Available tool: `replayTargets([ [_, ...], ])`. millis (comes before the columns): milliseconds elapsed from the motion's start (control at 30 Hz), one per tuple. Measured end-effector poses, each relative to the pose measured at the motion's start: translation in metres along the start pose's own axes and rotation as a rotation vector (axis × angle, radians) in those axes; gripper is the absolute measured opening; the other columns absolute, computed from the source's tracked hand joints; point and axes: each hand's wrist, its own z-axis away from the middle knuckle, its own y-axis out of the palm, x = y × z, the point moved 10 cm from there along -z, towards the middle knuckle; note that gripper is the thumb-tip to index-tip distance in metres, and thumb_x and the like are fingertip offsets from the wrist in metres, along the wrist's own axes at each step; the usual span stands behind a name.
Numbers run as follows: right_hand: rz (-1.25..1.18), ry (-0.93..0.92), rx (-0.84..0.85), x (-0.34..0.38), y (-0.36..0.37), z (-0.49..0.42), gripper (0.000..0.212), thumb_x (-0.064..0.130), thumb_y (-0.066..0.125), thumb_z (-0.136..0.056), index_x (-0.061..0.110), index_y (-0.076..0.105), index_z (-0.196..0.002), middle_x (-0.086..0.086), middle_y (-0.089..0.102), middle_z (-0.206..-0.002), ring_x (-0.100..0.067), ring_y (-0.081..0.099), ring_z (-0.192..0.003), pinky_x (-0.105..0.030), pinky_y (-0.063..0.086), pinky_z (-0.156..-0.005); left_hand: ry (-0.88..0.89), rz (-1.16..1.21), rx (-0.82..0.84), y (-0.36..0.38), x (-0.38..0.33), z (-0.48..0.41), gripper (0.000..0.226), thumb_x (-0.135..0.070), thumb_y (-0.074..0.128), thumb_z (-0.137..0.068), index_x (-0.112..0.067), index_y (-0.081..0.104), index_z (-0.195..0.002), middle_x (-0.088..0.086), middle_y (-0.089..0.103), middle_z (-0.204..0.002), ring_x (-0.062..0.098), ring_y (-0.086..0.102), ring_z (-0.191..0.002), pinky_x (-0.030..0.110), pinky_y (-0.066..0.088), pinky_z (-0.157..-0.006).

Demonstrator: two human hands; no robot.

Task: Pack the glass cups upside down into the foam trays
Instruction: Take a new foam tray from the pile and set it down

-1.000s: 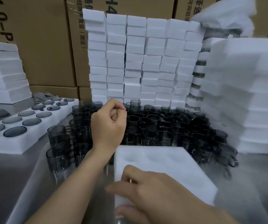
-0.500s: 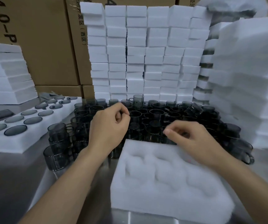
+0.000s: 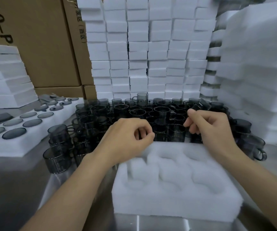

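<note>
Only one scrap of writing reads cleanly: "4.0-P" in large black print down the left of two brown boxes (image 3: 39, 39). The other box carries small characters too blurred to make out.

Dark glass cups (image 3: 122, 110) crowd the metal table (image 3: 9, 189) in a pack of dozens, too many to count. One cup stands higher than the rest at the back, and one lies tilted near the right.

An empty tray (image 3: 167, 202) sits in front, touching the pack. It seems to have six hollows in two rows of three, though blur softens them. To the left, a full tray (image 3: 17, 147) shows about twelve cup bases in two rows.

The left hand (image 3: 127, 140) hovers at the empty tray's far left corner, its fingers curled in and the thumb tip against the forefinger, with nothing seen in it. The right hand (image 3: 212, 129) is at the far right corner with its fingers bent down among the cups; I cannot tell whether it pinches one.

Behind the cups, foam blocks (image 3: 137, 52) rise in about six columns.
</note>
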Motion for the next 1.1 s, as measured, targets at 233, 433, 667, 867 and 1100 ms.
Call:
replayTargets([
  [233,-0.153,0.013,-0.344,0.0,-0.054,-0.008,0.052,0.041,0.06,-0.103,0.023,0.072,-0.056,0.003,0.057,-0.05,-0.006,0.045,-0.048,-0.018,0.044,-0.068,-0.091,-0.004,0.093,0.007,0.013,-0.001,0.027,-0.068,0.081,-0.081,-0.042,0.076,-0.084,-0.019,0.072,-0.08,0.005,0.064,-0.071,0.032,0.059,-0.07],
  [433,-0.073,0.049,-0.416,-0.007,-0.081,-0.016,0.051,0.046,0.059,-0.099,0.022,0.071,-0.056,0.004,0.052,-0.048,-0.008,0.043,-0.048,-0.023,0.039,-0.062,-0.116,0.006,0.122,0.007,0.022,-0.002,0.033,-0.075,0.079,-0.077,-0.042,0.077,-0.084,-0.015,0.072,-0.076,0.0,0.059,-0.063,0.024,0.051,-0.063],
  [667,0.351,-0.05,-0.027,-0.006,-0.031,-0.014,0.042,0.037,0.063,-0.106,0.022,0.071,-0.068,0.0,0.064,-0.059,-0.016,0.058,-0.056,-0.028,0.041,-0.056,-0.07,-0.024,0.083,0.008,0.016,-0.003,0.023,-0.067,0.078,-0.085,-0.044,0.075,-0.084,-0.016,0.071,-0.077,0.004,0.061,-0.068,0.025,0.051,-0.065],
  [867,0.48,-0.036,0.229,-0.013,0.013,0.001,0.041,0.038,0.063,-0.104,0.017,0.07,-0.07,0.003,0.065,-0.062,-0.01,0.054,-0.057,-0.027,0.044,-0.06,-0.062,-0.143,-0.097,-0.009,0.017,-0.002,0.015,-0.05,0.07,-0.098,-0.046,0.07,-0.084,-0.024,0.068,-0.084,0.003,0.063,-0.08,0.027,0.047,-0.066],
  [1100,0.481,-0.005,0.273,-0.015,0.018,0.004,0.042,0.04,0.062,-0.103,0.019,0.069,-0.068,0.003,0.065,-0.062,-0.005,0.049,-0.054,-0.024,0.04,-0.057,-0.212,-0.348,-0.168,-0.02,0.044,-0.011,0.049,-0.046,0.063,-0.104,-0.039,0.056,-0.152,-0.011,0.054,-0.142,0.015,0.038,-0.135,0.041,0.05,-0.1],
])
